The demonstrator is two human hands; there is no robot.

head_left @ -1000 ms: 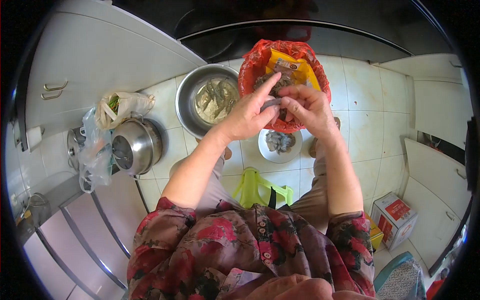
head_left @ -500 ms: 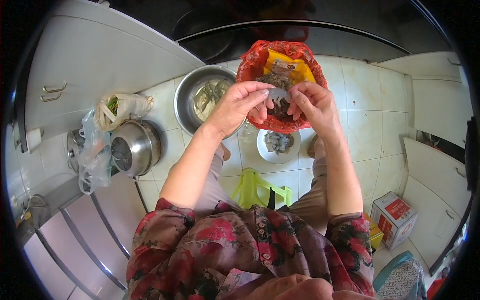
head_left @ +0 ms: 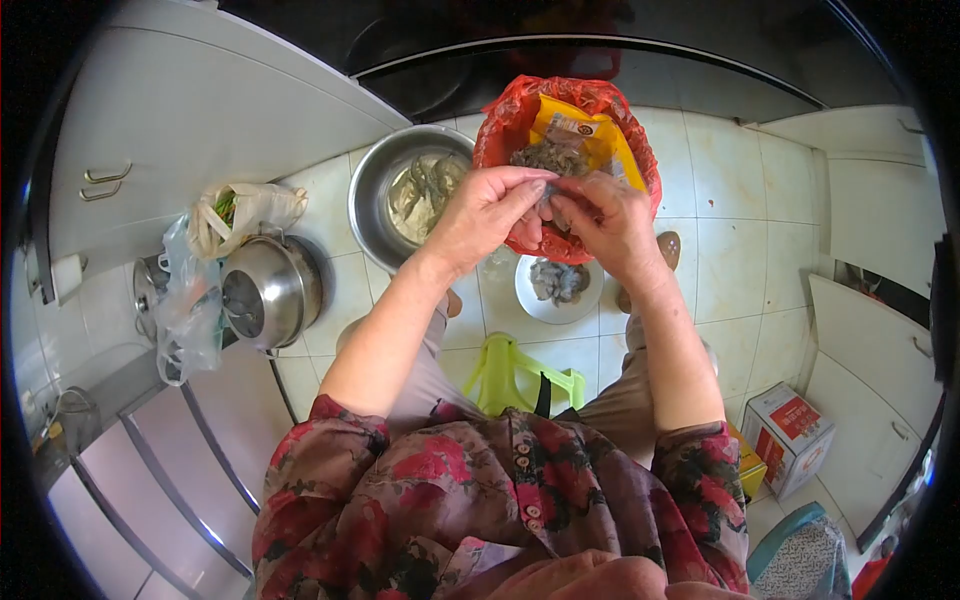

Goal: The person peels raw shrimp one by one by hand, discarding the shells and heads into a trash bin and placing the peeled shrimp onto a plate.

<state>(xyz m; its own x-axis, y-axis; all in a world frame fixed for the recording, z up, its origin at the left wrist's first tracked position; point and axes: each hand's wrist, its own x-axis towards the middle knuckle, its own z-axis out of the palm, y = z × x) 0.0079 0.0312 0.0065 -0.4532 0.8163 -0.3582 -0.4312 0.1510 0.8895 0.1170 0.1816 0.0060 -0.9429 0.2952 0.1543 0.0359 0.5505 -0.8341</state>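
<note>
Between the fingertips of both hands is a grey shrimp (head_left: pixel 546 203), mostly hidden by the fingers. My left hand (head_left: pixel 490 212) pinches it from the left, and my right hand (head_left: pixel 608 222) closes on it from the right. Both hands are over the near part of a bin lined with a red plastic bag (head_left: pixel 645 150). Grey-brown shrimp shells (head_left: pixel 552 156) and a yellow packet (head_left: pixel 615 150) lie in the bin. Just below the hands, a white plate (head_left: pixel 590 302) on the floor holds several peeled shrimp (head_left: pixel 558 282). To the left, a steel basin (head_left: pixel 372 170) contains whole shrimp (head_left: pixel 432 185).
A light green plastic stool (head_left: pixel 500 370) stands between my legs. On the left are a steel pot (head_left: pixel 265 290), a cloth bag with greens (head_left: pixel 262 212) and a clear plastic bag (head_left: pixel 188 310). A cardboard box (head_left: pixel 790 440) sits by the cabinets at right.
My hands have come closer together, and the right one has turned inward over the shrimp. The shrimp, stretched out in sight between the fingers before, is now largely covered.
</note>
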